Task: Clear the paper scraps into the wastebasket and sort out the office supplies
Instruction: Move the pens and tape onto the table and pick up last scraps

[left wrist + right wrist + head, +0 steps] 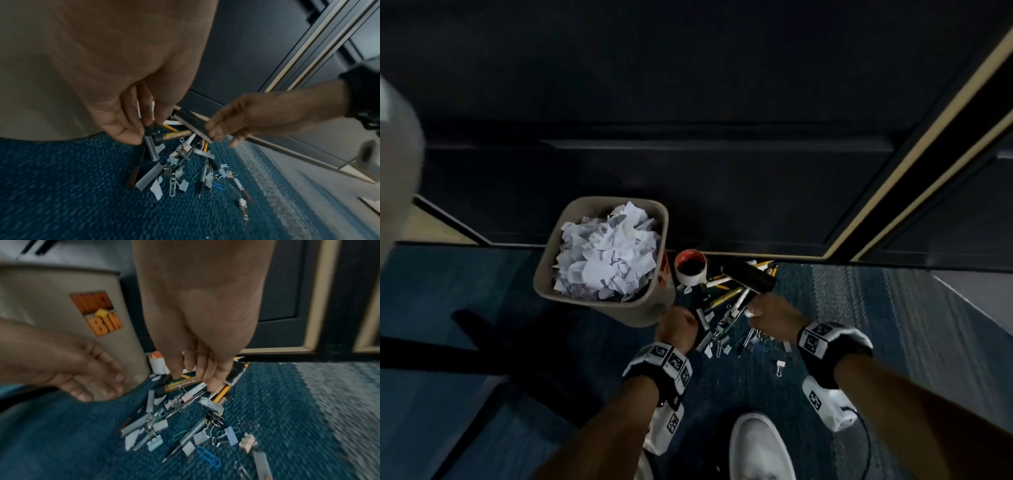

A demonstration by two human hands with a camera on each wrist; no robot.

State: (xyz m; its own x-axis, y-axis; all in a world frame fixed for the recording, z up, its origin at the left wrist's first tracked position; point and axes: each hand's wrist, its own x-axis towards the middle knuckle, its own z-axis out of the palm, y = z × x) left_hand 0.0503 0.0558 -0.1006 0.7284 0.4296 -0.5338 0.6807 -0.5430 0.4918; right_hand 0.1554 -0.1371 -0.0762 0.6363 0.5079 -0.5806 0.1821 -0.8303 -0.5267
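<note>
A beige wastebasket (652, 308) (51, 305) stands on the blue carpet, filled with white paper scraps (606, 253). To its right lies a heap of office supplies (726, 325): a gold marker (174, 134) (180, 382), pencils (223, 393), staple strips (151, 147), binder clips (214, 417) and paper clips (207, 456). A few small white scraps (156, 190) (129, 439) lie among them. My left hand (678, 322) (141, 129) (98, 386) hovers beside the basket, fingers loosely curled, holding nothing. My right hand (756, 308) (191, 376) (220, 134) reaches down with straight fingers onto the heap's far end, by a flat black object (191, 124).
A red-and-white cup (690, 267) (157, 363) stands between basket and heap, against a dark cabinet front (688, 188). My white shoe (760, 448) is just behind the heap. A black chair base (482, 342) spreads on the carpet to the left.
</note>
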